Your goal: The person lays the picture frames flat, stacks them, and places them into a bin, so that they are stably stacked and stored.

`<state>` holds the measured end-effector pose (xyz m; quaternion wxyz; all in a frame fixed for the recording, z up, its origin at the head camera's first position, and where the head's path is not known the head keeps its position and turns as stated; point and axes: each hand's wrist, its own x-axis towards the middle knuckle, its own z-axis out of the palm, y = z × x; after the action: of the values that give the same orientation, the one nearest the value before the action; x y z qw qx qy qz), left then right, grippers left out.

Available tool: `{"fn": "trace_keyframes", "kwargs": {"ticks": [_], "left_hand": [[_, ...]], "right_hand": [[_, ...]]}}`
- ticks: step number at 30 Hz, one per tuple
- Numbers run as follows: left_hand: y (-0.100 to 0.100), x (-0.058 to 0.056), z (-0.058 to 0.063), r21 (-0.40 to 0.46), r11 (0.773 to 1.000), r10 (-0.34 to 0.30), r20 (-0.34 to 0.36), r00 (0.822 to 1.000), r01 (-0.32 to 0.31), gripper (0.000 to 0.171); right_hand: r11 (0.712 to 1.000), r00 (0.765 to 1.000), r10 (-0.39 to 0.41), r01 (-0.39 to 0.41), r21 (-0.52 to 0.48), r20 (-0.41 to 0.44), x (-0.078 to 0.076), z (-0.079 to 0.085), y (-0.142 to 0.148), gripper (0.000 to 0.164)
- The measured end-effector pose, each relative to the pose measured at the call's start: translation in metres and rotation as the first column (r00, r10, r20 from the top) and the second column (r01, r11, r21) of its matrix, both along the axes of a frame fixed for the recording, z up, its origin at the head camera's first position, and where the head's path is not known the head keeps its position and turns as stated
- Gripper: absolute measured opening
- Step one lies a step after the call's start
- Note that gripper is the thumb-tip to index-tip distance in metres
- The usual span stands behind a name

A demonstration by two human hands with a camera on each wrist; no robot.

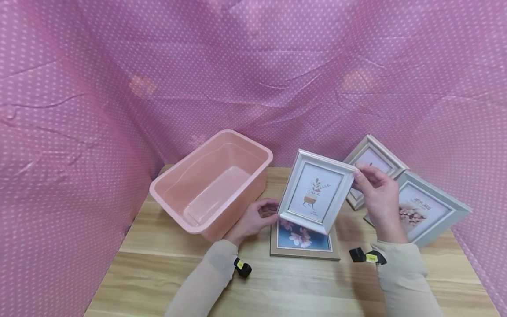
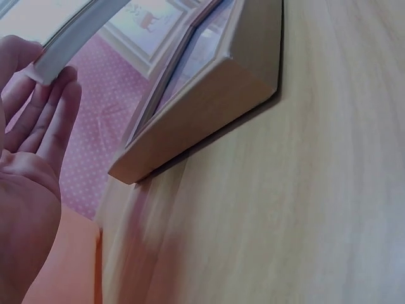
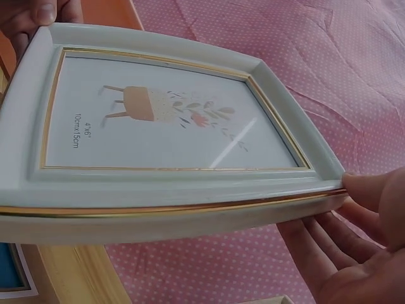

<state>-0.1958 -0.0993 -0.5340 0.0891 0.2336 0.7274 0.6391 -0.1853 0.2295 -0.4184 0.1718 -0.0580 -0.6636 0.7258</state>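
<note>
Cloth backdrop [image 1: 253, 79], pink with white dots, creased; hangs beyond left hand [image 1: 253, 220] and right hand [image 1: 382, 202], also out to either side. Tabletop [image 1: 301, 293], pale wood grain; extends beneath both, shows soft sheen on their near side.

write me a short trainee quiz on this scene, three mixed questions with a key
1. Multiple choice: What is being held at two corners?
A) the blue-flower frame
B) the white frame
C) the gray frame at far right

2. True or false: The pink bin stands to the left of the held frame in the head view.

3. Fill in the blank: In the right wrist view, the picture reads "10cmx__cm".

Key
1. B: the left hand and right hand pinch diagonally opposite corners.
2. True.
3. 15.
</note>
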Motion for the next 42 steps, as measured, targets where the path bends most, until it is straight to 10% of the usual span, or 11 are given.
{"fn": "trace_keyframes", "kwargs": {"ticks": [14, 30, 42], "left_hand": [[0.000, 0.009, -0.004, 0.146, 0.983, 0.102, 0.089, 0.991, -0.114, 0.043], [0.001, 0.012, -0.009, 0.332, 0.913, 0.230, 0.059, 0.971, -0.236, 0.037], [0.002, 0.013, -0.006, 0.329, 0.897, 0.289, 0.069, 0.955, -0.295, 0.029]], "right_hand": [[0.994, 0.991, 0.047, -0.059, -0.093, -0.128, 0.005, -0.009, 0.003, 0.028], [0.985, 0.986, 0.066, -0.089, -0.147, -0.155, 0.011, -0.018, 0.005, 0.025], [0.978, 0.980, 0.065, -0.100, -0.185, -0.187, 0.015, -0.026, 0.008, 0.026]]}}
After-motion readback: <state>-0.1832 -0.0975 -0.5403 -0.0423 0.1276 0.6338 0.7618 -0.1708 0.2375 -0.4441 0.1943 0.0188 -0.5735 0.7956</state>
